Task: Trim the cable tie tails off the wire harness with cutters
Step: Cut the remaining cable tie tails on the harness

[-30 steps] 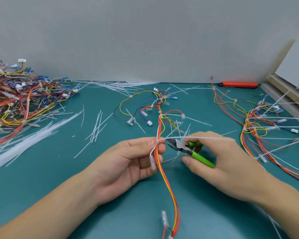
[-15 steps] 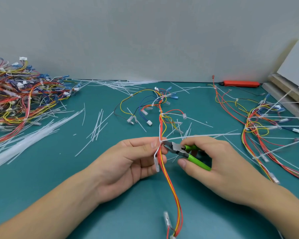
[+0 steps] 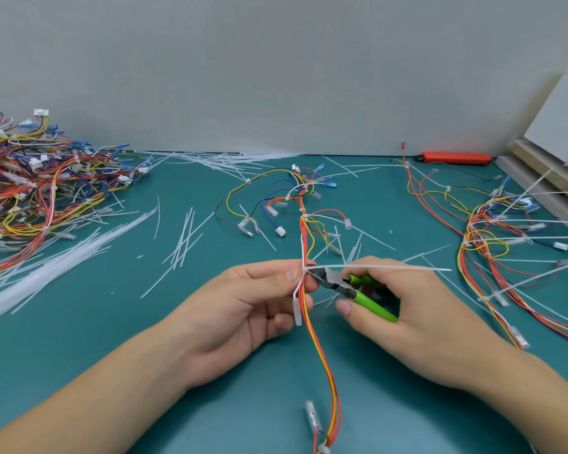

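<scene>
**Cutters at the tie head, tail not yet off**

Left hand [image 3: 243, 309] pinches the wire harness [image 3: 304, 290] between thumb and curled fingers, just below a white cable tie. The harness runs from the far connectors down the middle of the green mat [image 3: 112, 322], through that pinch, and off toward the near edge. Right hand [image 3: 407, 309] is wrapped round the green handles of the cutters [image 3: 345, 286], thumb underneath, fingers curled over the top. The blades sit right beside the tie head; they look nearly together, but I cannot tell if they are fully closed.

The cable tie tail [image 3: 381, 267] sticks out to the right, long and straight, passing over the right knuckles — apparently uncut.

Risks from here, as I judge them:
- Blades lie very close to the red and yellow wires. A slight tilt inward could nick insulation.
- Left thumb tip is just beside the blades, so a slip of the tool could catch it.
- If the cut lands away from the head, a sharp stub would remain.
- A freed tail may spring off — many loose offcuts [image 3: 184, 237] already litter the mat.

Other harnesses nearby: a pile [image 3: 30, 188] at far left, more [image 3: 492, 237] at right, several with tails still on
</scene>
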Available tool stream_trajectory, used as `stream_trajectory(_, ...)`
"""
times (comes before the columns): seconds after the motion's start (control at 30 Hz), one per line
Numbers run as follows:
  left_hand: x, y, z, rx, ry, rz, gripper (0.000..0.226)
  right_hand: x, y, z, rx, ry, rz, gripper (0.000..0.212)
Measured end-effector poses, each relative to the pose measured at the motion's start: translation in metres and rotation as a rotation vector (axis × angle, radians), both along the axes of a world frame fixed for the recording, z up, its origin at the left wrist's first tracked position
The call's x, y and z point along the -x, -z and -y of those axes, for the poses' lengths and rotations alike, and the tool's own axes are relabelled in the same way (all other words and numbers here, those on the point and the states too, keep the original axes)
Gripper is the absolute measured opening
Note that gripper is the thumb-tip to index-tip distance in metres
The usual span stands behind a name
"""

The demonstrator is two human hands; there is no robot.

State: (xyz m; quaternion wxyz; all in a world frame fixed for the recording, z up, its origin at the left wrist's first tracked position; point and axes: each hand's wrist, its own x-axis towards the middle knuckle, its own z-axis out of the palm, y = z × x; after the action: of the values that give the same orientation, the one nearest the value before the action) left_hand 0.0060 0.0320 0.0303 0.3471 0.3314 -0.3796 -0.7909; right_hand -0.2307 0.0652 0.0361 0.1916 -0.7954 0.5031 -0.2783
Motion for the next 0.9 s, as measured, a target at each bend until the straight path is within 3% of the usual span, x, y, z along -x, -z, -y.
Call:
stream_trajectory(0.17, 0.003, 0.0, -0.003, 0.033, 0.009, 0.043, 0.029, -0.003, 0.003, -0.001, 0.017, -0.009, 0.003, 0.019)
stream_trajectory(0.67, 0.003, 0.001, -0.003, 0.065, 0.028, 0.065, 0.022, -0.002, 0.007, 0.001, 0.027, 0.039, 0.018, 0.022)
stream_trajectory(0.9, 0.001, 0.0, -0.003, 0.064, 0.063, 0.083, 0.035, -0.002, -0.004, -0.002, 0.085, 0.138, 0.206, 0.019)
